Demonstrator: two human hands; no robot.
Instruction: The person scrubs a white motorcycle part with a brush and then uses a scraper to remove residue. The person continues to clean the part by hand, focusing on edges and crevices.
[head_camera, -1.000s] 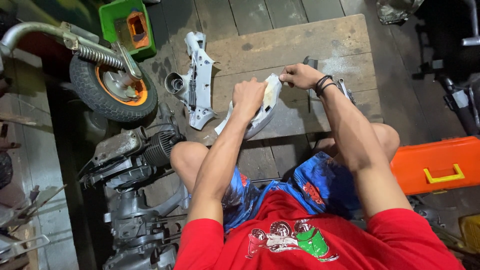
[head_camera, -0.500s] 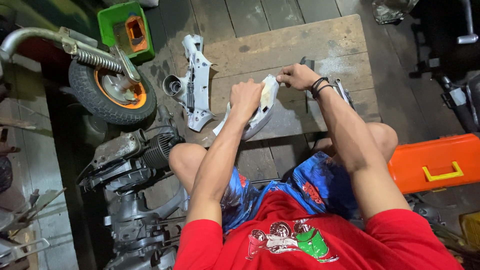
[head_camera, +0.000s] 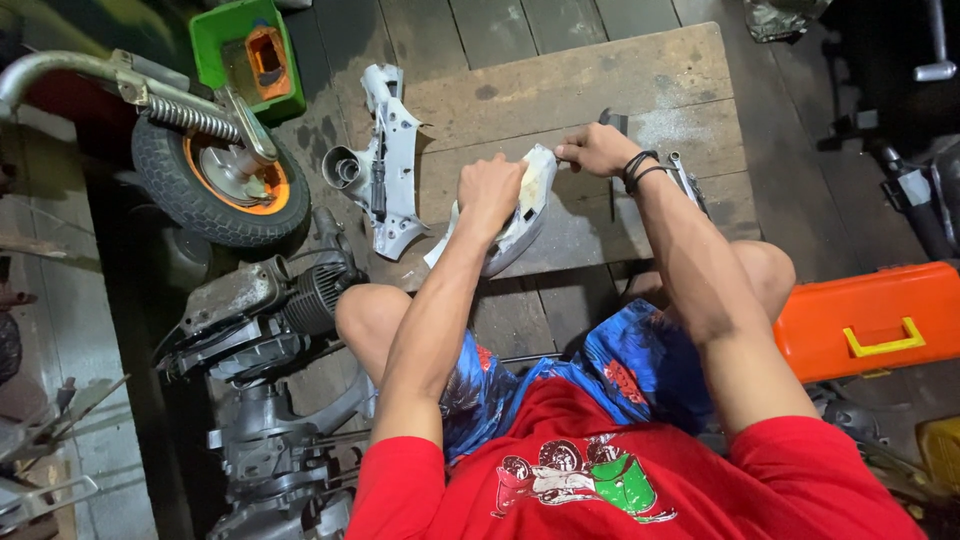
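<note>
Curved white plastic cover on a rough wooden bench.
Left hand clamps the cover's smooth shell; right hand grips a dark tool at its edge.

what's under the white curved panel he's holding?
The white curved panel lies on the wooden board, which rests on dark floor planks. The left hand presses on it; the right hand is at its top end. Its underside is hidden.

We count two hands, both on one white shell near the board's front edge. A second white panel overhangs its left edge. We also see one wheel, one green box, one orange case, one engine.
</note>
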